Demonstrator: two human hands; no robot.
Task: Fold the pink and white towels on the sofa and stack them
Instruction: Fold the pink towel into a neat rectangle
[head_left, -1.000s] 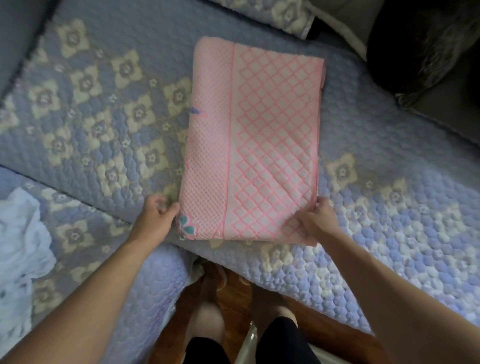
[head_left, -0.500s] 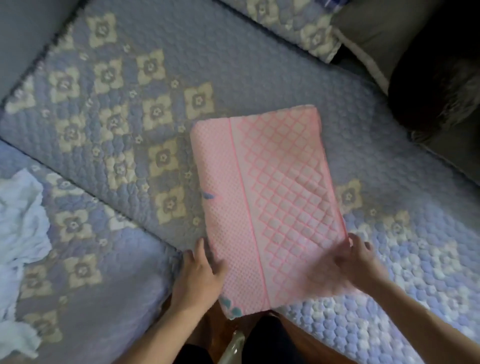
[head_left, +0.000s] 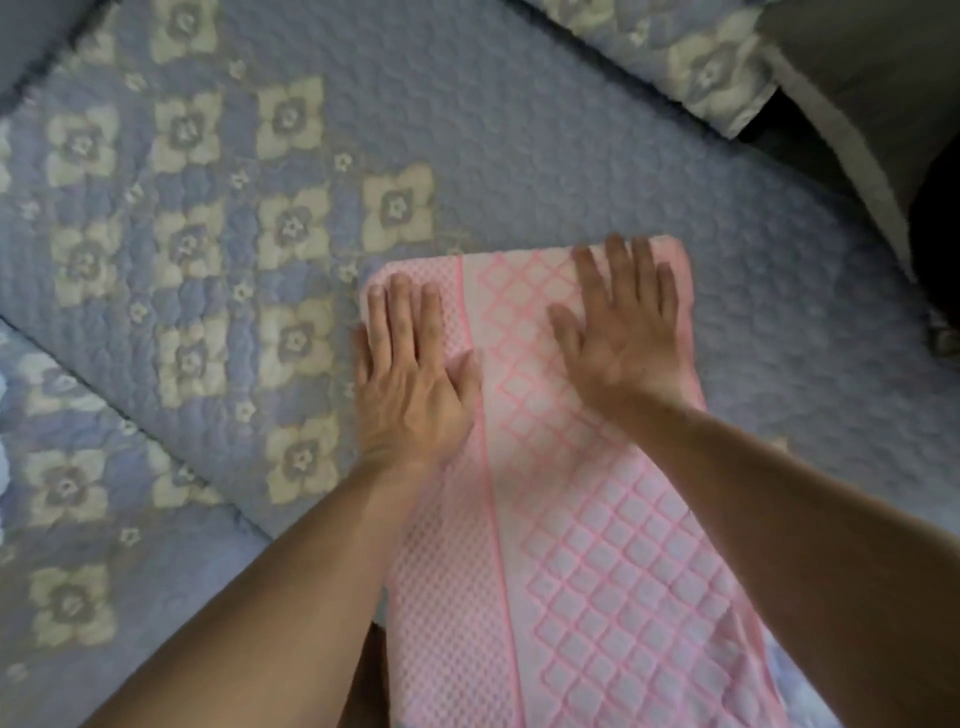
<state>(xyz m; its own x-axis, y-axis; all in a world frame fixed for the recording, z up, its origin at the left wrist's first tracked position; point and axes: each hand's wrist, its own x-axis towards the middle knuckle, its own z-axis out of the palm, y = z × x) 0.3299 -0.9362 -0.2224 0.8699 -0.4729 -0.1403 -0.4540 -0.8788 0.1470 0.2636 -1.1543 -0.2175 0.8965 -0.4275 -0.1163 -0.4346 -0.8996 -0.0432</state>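
Note:
The folded pink towel, with a diamond pattern and a dotted band along its left side, lies lengthwise on the sofa, its near end at the seat's front edge. My left hand lies flat on the towel's far left corner, fingers straight. My right hand lies flat on the far right part, fingers spread. The white towel is out of view.
The sofa's blue quilted cover with cream flower patches surrounds the towel. A second seat cushion lies at the lower left. A grey cushion and a dark object sit at the upper right.
Both hands left the towel's near corners and moved forward onto its far end, now flat on it. The camera came closer, and the white towel dropped out of view at left.

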